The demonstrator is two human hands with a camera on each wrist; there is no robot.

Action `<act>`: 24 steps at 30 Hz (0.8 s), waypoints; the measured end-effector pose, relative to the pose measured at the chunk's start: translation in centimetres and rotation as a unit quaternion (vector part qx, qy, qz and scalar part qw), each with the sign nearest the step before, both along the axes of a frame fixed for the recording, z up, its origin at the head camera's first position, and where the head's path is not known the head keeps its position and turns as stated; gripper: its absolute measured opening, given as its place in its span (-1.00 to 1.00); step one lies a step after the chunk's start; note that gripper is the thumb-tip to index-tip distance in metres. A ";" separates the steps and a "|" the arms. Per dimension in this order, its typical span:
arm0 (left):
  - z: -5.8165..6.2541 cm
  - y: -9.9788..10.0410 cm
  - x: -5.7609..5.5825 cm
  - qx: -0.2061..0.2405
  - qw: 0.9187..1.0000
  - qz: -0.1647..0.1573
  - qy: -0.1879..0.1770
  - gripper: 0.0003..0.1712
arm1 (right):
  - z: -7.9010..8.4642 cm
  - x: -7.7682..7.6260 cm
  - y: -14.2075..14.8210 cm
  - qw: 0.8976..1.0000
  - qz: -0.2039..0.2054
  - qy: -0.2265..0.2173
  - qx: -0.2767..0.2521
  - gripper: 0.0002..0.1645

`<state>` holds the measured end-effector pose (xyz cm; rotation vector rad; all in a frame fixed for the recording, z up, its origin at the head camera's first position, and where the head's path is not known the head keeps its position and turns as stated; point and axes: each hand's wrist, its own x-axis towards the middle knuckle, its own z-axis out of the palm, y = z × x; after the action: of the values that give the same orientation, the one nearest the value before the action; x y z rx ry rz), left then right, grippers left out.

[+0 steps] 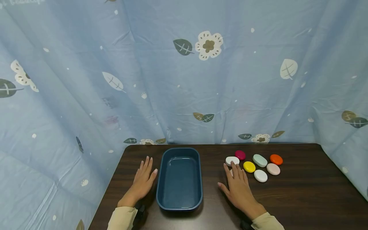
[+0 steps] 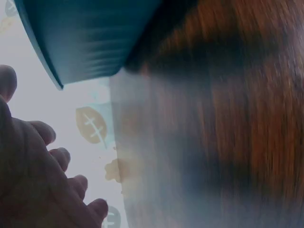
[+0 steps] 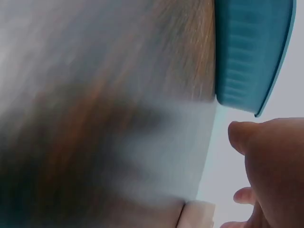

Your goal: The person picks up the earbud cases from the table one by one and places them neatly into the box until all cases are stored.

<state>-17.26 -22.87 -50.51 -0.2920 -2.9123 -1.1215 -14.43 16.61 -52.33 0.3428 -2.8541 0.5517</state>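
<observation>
A dark blue rectangular tray (image 1: 179, 179) stands on the table between both hands. My left hand (image 1: 141, 183) hovers left of it, fingers straight and thumb spread, apart from the tray wall; the left wrist view shows the same hand (image 2: 42, 180) below the tray's side (image 2: 90, 47). To the right, my right hand (image 1: 240, 191) has its fingers extended and holds nothing visible. Its fingertips overlap a white oval piece (image 1: 231, 160) in the head view; contact cannot be told. Another pale piece is mostly hidden behind those fingers.
Several smooth rounded pieces lie at the right: crimson (image 1: 240, 155), yellow (image 1: 249, 166), pale green (image 1: 260, 160), orange (image 1: 276, 159), pale pink (image 1: 273, 169) and white (image 1: 260, 175). A blue patterned curtain (image 1: 161, 80) hangs behind the dark wooden table (image 1: 304, 191).
</observation>
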 end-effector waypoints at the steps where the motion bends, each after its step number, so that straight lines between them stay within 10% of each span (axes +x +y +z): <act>1: 0.1 0.1 0.0 0.016 1.000 -0.005 0.000 -0.17 | 0.0 0.0 0.2 1.000 -0.003 0.000 0.001 -0.07; 12: 1.8 1.9 0.8 0.115 0.991 -0.030 -0.063 -0.20 | -0.4 0.1 2.0 1.000 -0.009 0.021 0.019 -0.09; 24: 1.8 3.4 1.1 0.168 0.985 0.019 -0.034 -0.43 | -0.8 0.0 3.0 0.998 -0.001 0.057 0.037 -0.19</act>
<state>-16.13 -19.48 -48.73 -0.1934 -2.7026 -1.6130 -14.45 19.61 -53.14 0.3724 -2.7689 0.4138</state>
